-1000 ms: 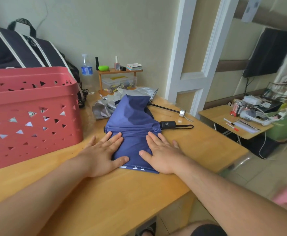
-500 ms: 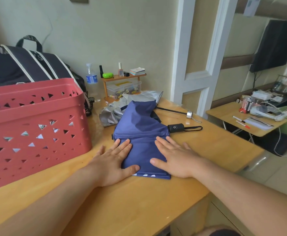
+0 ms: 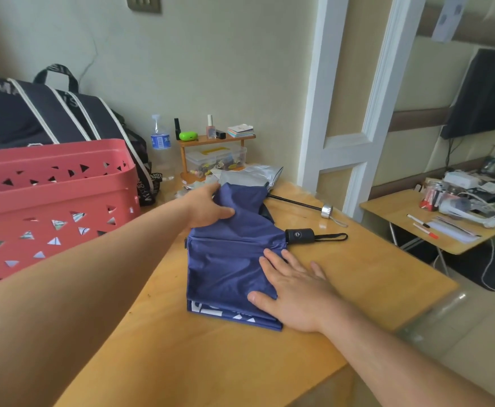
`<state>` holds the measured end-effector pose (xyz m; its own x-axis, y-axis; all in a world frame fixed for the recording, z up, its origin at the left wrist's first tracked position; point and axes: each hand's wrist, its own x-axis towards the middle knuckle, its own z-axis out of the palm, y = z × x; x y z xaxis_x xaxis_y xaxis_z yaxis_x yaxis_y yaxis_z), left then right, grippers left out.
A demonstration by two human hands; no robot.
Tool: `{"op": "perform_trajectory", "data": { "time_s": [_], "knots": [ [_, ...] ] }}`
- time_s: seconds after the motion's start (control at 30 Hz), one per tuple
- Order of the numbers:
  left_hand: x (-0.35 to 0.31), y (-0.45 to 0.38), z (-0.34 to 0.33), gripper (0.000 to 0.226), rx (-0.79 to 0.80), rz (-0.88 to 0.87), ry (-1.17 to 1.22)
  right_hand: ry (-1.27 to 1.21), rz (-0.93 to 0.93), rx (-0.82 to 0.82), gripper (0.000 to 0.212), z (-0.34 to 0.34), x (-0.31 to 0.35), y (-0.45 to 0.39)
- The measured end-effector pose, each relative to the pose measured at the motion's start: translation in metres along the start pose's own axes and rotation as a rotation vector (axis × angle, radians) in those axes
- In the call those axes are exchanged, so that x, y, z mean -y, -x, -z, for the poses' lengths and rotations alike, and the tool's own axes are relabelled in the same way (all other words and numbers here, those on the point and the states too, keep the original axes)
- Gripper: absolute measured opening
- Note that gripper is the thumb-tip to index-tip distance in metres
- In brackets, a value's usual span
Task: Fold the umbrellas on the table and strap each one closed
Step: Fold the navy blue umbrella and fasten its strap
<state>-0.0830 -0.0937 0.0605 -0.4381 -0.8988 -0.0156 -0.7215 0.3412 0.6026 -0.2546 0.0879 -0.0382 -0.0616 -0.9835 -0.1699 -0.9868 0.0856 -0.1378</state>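
From the head view, the blue umbrella (image 3: 228, 268) lies flattened on the wooden table (image 3: 181, 362) under both hands. The right hand (image 3: 294, 292) presses flat, fingers spread, on its near edge. The left hand (image 3: 206, 205) pinches the far fabric, beside the red basket (image 3: 52, 207).

We seem to be in a lived-in home room, pale walls and white door frame (image 3: 355, 148), wooden table (image 3: 358, 277) bearing a red laundry-style basket (image 3: 49, 201), black travel bag (image 3: 49, 113) far left, cosmetics on a small shelf (image 3: 217, 139), cluttered side desk (image 3: 446, 227) at right
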Motion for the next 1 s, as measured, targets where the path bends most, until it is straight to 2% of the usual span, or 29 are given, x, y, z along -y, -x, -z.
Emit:
{"op": "perform_trajectory", "data": {
  "time_s": [0.13, 0.3, 0.37, 0.6, 0.77, 0.87, 1.0],
  "knots": [
    [0.000, 0.010, 0.000, 0.076, -0.131, -0.195, -0.090, 0.000, 0.003, -0.002, 0.092, 0.001, 0.000, 0.000],
    [0.019, 0.053, -0.006, 0.069, -0.190, -0.316, 0.285, 0.006, 0.003, -0.001, 0.092, 0.001, -0.001, -0.001],
    [0.037, 0.072, -0.019, 0.064, -0.257, -0.338, 0.344, 0.007, 0.003, -0.006, 0.092, 0.000, 0.000, -0.001],
    [0.065, 0.100, -0.064, 0.041, -0.589, -0.440, 0.161, -0.021, 0.048, -0.047, 0.086, -0.002, -0.003, -0.003],
    [0.074, 0.102, -0.073, 0.025, -0.527, -0.382, 0.251, -0.098, 0.112, -0.147, 0.070, 0.000, -0.004, 0.002],
    [0.076, 0.101, -0.073, 0.024, -0.518, -0.338, 0.331, -0.212, 0.156, -0.311, 0.062, -0.002, -0.005, 0.006],
    [0.078, 0.099, -0.073, 0.025, -0.485, -0.311, 0.281, -0.344, 0.104, -0.532, 0.058, -0.004, -0.006, 0.011]
  ]
}}
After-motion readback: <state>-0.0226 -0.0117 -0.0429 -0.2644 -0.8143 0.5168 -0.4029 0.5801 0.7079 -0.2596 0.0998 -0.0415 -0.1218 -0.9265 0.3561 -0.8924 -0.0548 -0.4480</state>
